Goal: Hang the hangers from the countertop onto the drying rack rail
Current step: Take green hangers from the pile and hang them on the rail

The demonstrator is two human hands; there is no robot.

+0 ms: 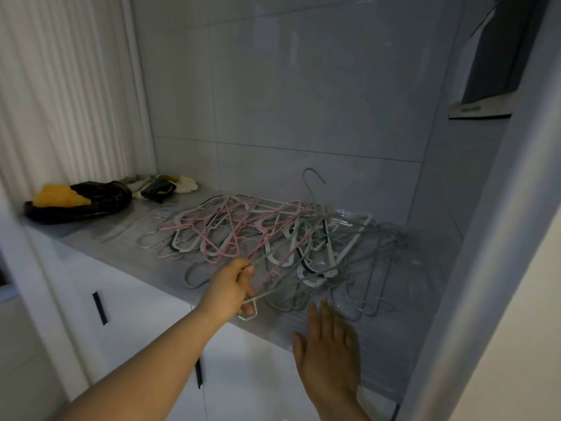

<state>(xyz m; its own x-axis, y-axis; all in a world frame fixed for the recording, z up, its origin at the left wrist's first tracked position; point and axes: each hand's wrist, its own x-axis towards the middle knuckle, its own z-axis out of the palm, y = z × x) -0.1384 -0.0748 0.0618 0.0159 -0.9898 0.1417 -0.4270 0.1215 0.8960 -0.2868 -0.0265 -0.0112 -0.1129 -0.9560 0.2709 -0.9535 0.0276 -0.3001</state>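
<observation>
The grey countertop (103,243) runs on a slant from the middle left of the frame to the lower right. Its front edge falls to white cabinet doors (142,311) below. A tiled wall (303,101) closes it off behind, and a side wall (440,192) boxes in its far end on the right of the frame. At the upper left hangs a pleated curtain (60,86).

The hangers (243,229) lie in a tangled heap of pink, white and pale green across the centre of the countertop. Some hooks reach close to the front edge, and one hook stands up near the tiled wall. Bare surface shows to the left of the heap and in a strip at the lower right, just before the side wall. Further left, a black bag (91,205) with something yellow in it sits by the curtain, with crumpled cloths (164,185) behind it in the corner.

The left hand (230,287) reaches in from the lower left with the forearm stretched out. Its fingers are curled round a pale green hanger (264,295) at the near side of the heap, and one corner of this hanger juts past the front edge. The right hand (328,354) comes in from the lower centre of the frame, near the front edge. It is flat and relaxed with straight fingers, gripping nothing; I cannot tell whether it touches the surface.
</observation>
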